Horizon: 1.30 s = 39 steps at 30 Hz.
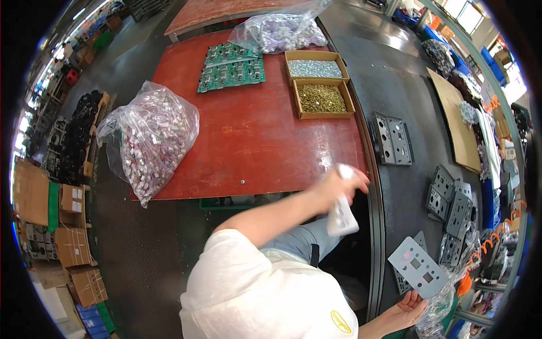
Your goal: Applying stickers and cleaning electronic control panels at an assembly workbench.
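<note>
My left hand [337, 185], smeared by motion, is closed around a white bottle-shaped object [342, 219] at the right front corner of the red table [254, 141]. What exactly that object is, I cannot make out. Low on the right, my right hand [409, 311] pinches the lower edge of a light grey metal panel [416, 268] with square and round cutouts. The panel is held tilted above the dark bench [389, 214]. Another perforated metal piece lies partly hidden beneath it.
Several perforated metal brackets [451, 206] lie on the bench, with another bracket [393, 138] farther off. The red table bears green circuit boards [232, 68], boxes of brass-coloured [322, 99] and silver [315, 69] small parts, and plastic bags of connectors [158, 133] and white parts [282, 31].
</note>
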Each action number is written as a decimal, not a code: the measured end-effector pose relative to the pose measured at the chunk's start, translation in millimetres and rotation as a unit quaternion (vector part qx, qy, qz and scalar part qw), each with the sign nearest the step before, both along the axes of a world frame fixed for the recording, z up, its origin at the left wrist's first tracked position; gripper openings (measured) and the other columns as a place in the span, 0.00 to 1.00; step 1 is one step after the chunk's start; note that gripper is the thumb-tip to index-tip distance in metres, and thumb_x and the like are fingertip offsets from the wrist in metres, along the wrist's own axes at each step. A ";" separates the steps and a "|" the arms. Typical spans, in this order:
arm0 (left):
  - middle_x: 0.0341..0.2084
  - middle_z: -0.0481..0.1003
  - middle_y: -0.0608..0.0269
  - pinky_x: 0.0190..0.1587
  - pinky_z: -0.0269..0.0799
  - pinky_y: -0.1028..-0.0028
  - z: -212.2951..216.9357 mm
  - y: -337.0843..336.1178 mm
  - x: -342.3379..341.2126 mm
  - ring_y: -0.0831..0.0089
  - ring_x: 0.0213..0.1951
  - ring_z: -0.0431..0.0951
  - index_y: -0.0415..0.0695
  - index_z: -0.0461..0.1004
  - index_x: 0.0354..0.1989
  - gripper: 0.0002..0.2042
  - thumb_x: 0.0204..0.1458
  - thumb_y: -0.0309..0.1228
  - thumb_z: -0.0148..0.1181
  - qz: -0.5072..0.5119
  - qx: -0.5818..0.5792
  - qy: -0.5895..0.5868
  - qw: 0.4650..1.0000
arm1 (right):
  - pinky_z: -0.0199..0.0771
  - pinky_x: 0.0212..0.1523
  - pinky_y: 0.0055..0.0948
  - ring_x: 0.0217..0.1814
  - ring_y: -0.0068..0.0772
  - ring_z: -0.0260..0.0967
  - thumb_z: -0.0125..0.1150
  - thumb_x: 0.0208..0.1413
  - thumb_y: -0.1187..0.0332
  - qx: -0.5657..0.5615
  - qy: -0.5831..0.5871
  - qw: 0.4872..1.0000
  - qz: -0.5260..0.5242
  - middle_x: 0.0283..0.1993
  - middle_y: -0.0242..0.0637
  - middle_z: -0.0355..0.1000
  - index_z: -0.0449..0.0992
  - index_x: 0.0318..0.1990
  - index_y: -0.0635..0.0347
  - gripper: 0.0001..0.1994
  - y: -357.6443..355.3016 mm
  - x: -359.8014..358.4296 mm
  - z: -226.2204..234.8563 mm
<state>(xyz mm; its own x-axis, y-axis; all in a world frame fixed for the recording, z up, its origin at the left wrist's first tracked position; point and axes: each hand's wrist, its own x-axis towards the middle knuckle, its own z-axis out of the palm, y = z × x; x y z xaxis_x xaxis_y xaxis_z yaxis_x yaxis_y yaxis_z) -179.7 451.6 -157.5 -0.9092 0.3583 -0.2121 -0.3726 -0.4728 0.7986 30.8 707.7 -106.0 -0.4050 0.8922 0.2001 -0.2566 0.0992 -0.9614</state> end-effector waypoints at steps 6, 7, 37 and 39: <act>0.29 0.72 0.57 0.28 0.72 0.65 -75.4 -169.6 -118.4 0.65 0.29 0.74 0.39 0.70 0.35 0.08 0.46 0.24 0.58 0.395 0.116 -0.099 0.906 | 0.75 0.36 0.19 0.35 0.27 0.71 0.54 0.56 0.66 0.006 -0.019 1.000 0.000 0.35 0.40 0.70 0.68 0.44 0.72 0.16 -11.2 -22.1 0.2; 0.32 0.73 0.55 0.32 0.73 0.65 -87.1 -193.1 -135.4 0.64 0.32 0.74 0.37 0.69 0.38 0.10 0.47 0.24 0.58 0.446 0.102 -0.099 0.884 | 0.75 0.36 0.19 0.35 0.27 0.71 0.54 0.56 0.66 0.008 -0.018 1.000 0.001 0.35 0.40 0.70 0.68 0.44 0.72 0.16 -15.5 -27.3 1.2; 0.18 0.66 0.71 0.17 0.61 0.78 -80.3 -247.7 -49.9 0.81 0.16 0.64 0.45 0.68 0.29 0.06 0.47 0.24 0.60 0.345 -0.104 -0.166 0.918 | 0.76 0.29 0.16 0.30 0.25 0.72 0.53 0.56 0.66 -0.033 -0.050 0.993 0.103 0.29 0.38 0.71 0.70 0.41 0.69 0.13 -54.6 -94.4 -7.3; 0.15 0.65 0.71 0.16 0.61 0.78 -78.6 -244.0 -34.3 0.80 0.14 0.64 0.44 0.68 0.28 0.06 0.47 0.25 0.60 0.345 -0.114 -0.172 0.916 | 0.74 0.27 0.14 0.27 0.22 0.70 0.51 0.58 0.67 -0.032 -0.067 0.993 0.092 0.30 0.38 0.70 0.69 0.41 0.69 0.11 -67.3 -103.1 -2.5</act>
